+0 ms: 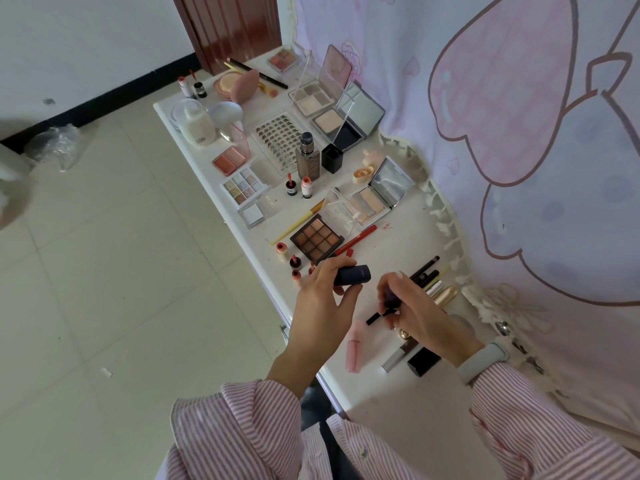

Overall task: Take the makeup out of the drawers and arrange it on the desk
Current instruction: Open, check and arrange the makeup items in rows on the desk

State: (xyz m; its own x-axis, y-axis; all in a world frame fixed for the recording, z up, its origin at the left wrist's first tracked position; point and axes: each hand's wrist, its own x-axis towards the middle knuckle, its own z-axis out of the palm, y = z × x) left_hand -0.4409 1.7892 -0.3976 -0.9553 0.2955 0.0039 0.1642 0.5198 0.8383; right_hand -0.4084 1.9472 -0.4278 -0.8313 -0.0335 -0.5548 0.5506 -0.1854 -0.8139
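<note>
Above the worktop, the left hand grips a dark navy cap; the right hand pinches its applicator wand.

Both your forearms reach forward from striped pink sleeves over the near end of the counter. Your left hand is raised above its front edge, fingers curled in a grip round a dark cap. Your right hand, a grey band on its wrist, is farther in over the counter, fingers bent downward, pinching a dark applicator wand.
</note>
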